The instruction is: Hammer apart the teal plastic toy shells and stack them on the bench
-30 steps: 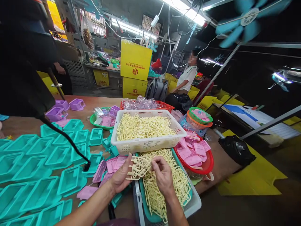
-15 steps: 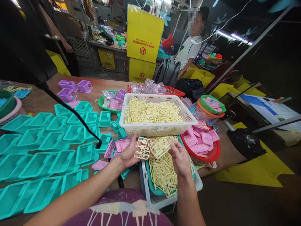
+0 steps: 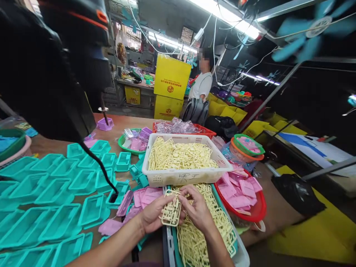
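Note:
A cream-coloured plastic parts frame, apparently stacked on another, lies in my left hand. The thumb presses on its face and the fingers go behind it, partly hidden. My right hand pinches the upper right edge of the same frames. Right below is a teal-lined basket heaped with cream parts frames. Beyond my hands a white basket stands across its far end, full of more cream pieces.
Rows of teal trays cover the table's left side. Pink plastic parts lie by my left wrist, and a red basin of pink pieces stands at right. A dark machine overhangs at upper left. Behind the table stands a person.
My hands have come together, and the frames that were apart, one in each hand, now lie together. My head view has tilted up. The person in the background has turned.

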The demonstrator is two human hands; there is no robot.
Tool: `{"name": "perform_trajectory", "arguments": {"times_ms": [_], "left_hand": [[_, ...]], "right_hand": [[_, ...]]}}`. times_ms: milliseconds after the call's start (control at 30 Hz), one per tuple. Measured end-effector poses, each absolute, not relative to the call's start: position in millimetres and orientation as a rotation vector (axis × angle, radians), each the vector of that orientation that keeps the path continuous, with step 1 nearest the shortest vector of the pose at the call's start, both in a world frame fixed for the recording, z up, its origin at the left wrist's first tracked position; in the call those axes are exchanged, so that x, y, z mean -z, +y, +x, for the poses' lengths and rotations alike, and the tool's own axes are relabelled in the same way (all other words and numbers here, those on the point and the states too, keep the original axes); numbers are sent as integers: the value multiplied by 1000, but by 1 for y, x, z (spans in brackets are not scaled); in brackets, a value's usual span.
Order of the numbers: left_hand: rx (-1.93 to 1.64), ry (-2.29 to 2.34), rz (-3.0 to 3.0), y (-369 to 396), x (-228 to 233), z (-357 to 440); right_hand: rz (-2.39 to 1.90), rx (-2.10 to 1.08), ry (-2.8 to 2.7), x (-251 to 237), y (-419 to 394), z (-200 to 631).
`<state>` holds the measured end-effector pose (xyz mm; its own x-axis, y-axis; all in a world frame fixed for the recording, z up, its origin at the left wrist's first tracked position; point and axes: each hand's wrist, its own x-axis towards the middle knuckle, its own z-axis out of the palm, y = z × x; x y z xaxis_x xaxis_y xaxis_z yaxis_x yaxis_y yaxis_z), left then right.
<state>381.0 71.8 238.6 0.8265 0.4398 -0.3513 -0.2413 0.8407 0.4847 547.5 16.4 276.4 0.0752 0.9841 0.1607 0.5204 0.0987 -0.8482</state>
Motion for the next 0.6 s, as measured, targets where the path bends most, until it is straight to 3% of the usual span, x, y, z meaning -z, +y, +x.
{"name": "perform_trajectory", "arguments": {"times_ms": [233, 400, 500, 600], "left_hand": [[-320, 288, 388, 89, -255, 378], [-326, 228, 363, 91, -261, 378], [-344, 274, 348, 86, -260, 378], [-369, 387, 391, 80, -258, 376]], "right_hand": [[-1567, -523, -1623, -313, 35, 562], [-2193, 13, -1421, -343, 91, 631], [-2606, -140, -1407, -342, 130, 663], [-2636, -240, -1444, -335, 152, 675]]}}
